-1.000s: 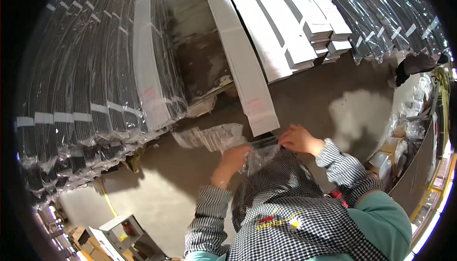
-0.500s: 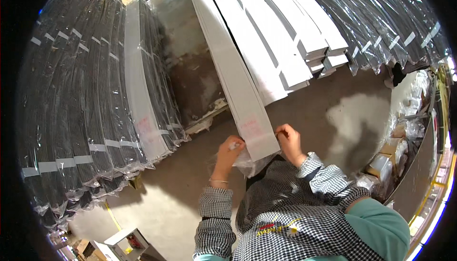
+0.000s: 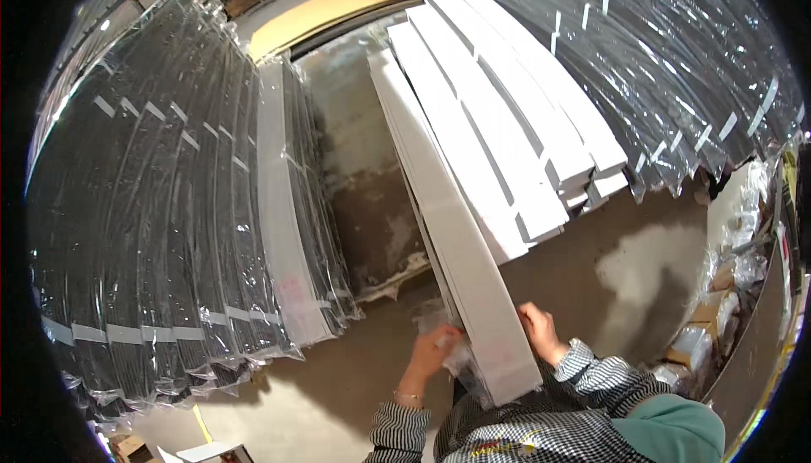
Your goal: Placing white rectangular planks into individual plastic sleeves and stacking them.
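Note:
A long, narrow white panel (image 3: 460, 235), with thinner layers along its left edge, runs from the bench toward my body. Its near end reaches out past the bench edge, up against my checked apron. My left hand (image 3: 432, 351) is closed on bunched clear plastic film (image 3: 467, 366) at the panel's left side, close to that end. On the opposite side my right hand (image 3: 541, 334) has its fingers curled against the panel's right edge. What those fingertips pinch, if anything, is hidden.
More white panels (image 3: 498, 125) lie stacked to the right on the bench (image 3: 363, 201). Dark film-wrapped packs (image 3: 160, 209) line the left, with others (image 3: 642, 66) at the far right. One pale wrapped panel (image 3: 283, 209) leans among the left packs. Plastic-wrapped boxes (image 3: 697, 340) stand low right.
The view has tilted up, showing more beyond the bench. More of the panel's near end now extends past my hands toward my body. Both hands keep their places along its sides.

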The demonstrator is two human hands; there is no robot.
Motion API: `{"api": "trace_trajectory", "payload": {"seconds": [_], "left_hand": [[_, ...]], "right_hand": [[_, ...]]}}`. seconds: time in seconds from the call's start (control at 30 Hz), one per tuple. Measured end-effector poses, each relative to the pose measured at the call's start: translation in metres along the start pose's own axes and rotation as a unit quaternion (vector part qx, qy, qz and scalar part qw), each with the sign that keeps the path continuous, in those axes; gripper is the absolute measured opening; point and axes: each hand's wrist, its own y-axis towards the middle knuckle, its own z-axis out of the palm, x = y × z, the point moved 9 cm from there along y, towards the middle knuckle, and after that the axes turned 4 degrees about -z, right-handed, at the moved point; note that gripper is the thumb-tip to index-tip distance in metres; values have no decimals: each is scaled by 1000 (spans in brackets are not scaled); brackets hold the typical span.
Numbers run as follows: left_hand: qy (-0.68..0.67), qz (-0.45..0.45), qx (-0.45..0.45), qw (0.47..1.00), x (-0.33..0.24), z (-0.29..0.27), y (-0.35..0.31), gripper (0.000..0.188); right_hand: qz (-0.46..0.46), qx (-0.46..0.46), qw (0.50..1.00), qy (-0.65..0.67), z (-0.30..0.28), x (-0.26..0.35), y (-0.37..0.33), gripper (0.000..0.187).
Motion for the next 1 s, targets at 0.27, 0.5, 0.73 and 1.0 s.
{"api": "trace_trajectory", "payload": {"seconds": [0.27, 0.5, 0.73, 1.0], "left_hand": [[-117, -199, -37, 972, 138, 75, 4, 28], [338, -65, -39, 938, -1, 57, -18, 21], [-295, -9, -376, 879, -91, -30, -94, 24], [-122, 112, -387, 907, -21, -11, -167, 28]], "right_hand": [[454, -36, 764, 457, 80, -136, -34, 19], [44, -67, 993, 86, 86, -180, 10, 24], [72, -160, 905, 388, 13, 95, 31, 27], [-15, -160, 979, 122, 17, 105, -70, 23]]}}
